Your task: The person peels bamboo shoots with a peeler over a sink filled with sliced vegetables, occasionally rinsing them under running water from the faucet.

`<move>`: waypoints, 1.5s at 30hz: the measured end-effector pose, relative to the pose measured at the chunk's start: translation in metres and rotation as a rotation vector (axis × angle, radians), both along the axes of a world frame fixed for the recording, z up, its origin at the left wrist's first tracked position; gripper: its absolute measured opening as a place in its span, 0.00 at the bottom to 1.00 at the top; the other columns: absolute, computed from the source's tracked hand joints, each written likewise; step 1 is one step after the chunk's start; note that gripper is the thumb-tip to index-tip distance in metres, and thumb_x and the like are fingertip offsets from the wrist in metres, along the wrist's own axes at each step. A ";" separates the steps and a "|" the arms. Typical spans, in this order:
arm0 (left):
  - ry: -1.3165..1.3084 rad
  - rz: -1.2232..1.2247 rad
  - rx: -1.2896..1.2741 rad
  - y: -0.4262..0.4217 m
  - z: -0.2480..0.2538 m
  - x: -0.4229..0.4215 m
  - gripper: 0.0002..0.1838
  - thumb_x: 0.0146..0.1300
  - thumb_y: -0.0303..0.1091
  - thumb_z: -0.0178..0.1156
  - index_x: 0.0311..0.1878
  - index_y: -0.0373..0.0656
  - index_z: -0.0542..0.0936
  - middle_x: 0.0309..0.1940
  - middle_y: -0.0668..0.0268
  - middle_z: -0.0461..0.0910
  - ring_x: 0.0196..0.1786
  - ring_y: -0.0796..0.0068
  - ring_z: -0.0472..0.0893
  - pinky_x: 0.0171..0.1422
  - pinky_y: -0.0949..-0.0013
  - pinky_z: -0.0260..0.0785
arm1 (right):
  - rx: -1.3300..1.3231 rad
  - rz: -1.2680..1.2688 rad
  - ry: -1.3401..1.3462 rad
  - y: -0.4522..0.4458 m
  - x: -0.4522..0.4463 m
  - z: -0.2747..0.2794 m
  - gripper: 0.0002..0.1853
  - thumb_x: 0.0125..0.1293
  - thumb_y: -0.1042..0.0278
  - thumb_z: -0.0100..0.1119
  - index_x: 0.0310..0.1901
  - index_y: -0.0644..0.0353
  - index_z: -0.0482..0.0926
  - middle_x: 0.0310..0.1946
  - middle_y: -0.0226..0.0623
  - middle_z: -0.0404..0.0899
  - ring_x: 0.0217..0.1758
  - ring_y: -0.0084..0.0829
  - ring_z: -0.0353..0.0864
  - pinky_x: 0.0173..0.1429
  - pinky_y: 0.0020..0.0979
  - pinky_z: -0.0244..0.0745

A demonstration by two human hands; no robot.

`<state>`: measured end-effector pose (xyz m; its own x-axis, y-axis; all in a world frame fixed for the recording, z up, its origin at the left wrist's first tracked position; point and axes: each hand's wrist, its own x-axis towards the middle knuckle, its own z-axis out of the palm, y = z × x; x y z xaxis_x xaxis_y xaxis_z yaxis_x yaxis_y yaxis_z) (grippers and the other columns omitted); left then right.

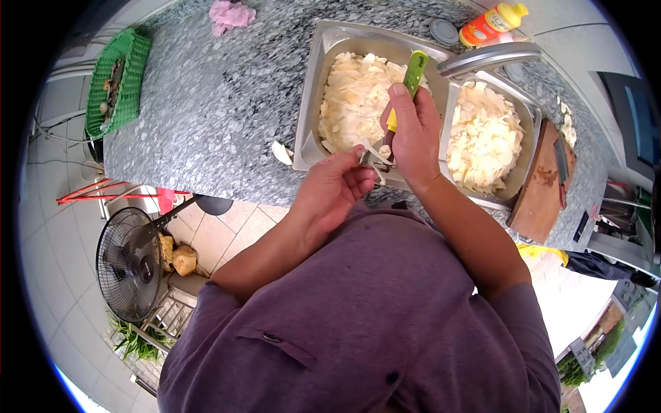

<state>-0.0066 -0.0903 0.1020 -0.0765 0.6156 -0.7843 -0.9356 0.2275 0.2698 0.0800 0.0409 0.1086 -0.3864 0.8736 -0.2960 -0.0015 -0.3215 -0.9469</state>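
Note:
My right hand [416, 141] is closed round the green and yellow handle [414, 72] of what looks like a peeler, its handle end pointing up and away from me. At its metal head [365, 159], my left hand [334, 184] pinches with thumb and forefinger, the other fingers curled. Pale strips hang at that metal end; whether they are caught in the blade I cannot tell. Both hands are over the near edge of the left sink basin [308, 103], which holds a thick layer of pale, thin slices [354, 96]. More such slices [484, 138] fill the right basin.
A faucet [490, 58] reaches over the sink. To its right, a knife [561, 164] lies on a wooden board [538, 182]. A yellow-capped bottle [492, 25], pink cloth [231, 16] and green basket [118, 82] stand around the granite counter [206, 103]. A fan [131, 265] is at lower left.

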 end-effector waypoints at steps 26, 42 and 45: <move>0.072 0.008 0.001 0.003 0.008 0.000 0.07 0.71 0.29 0.60 0.48 0.37 0.80 0.35 0.65 0.83 0.37 0.73 0.84 0.48 0.69 0.80 | 0.013 -0.021 0.005 0.003 0.001 -0.001 0.16 0.78 0.53 0.55 0.37 0.57 0.72 0.21 0.27 0.71 0.18 0.15 0.65 0.22 0.22 0.62; 0.035 -0.047 0.043 0.000 0.005 -0.001 0.13 0.68 0.25 0.59 0.53 0.36 0.74 0.35 0.64 0.79 0.35 0.77 0.77 0.44 0.72 0.75 | 0.139 -0.011 -0.029 0.012 0.000 -0.021 0.17 0.78 0.52 0.54 0.36 0.58 0.72 0.21 0.26 0.71 0.20 0.16 0.68 0.23 0.23 0.65; 0.017 -0.043 0.020 0.000 0.005 -0.002 0.11 0.68 0.26 0.60 0.51 0.36 0.75 0.35 0.65 0.79 0.34 0.77 0.77 0.44 0.72 0.75 | 0.142 -0.014 -0.036 0.014 -0.001 -0.025 0.17 0.78 0.53 0.55 0.36 0.58 0.71 0.21 0.26 0.71 0.20 0.16 0.68 0.23 0.23 0.65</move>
<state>-0.0082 -0.0902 0.1075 -0.0627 0.6340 -0.7708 -0.9202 0.2622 0.2905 0.0791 0.0545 0.0838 -0.3654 0.9128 -0.1824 0.0299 -0.1843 -0.9824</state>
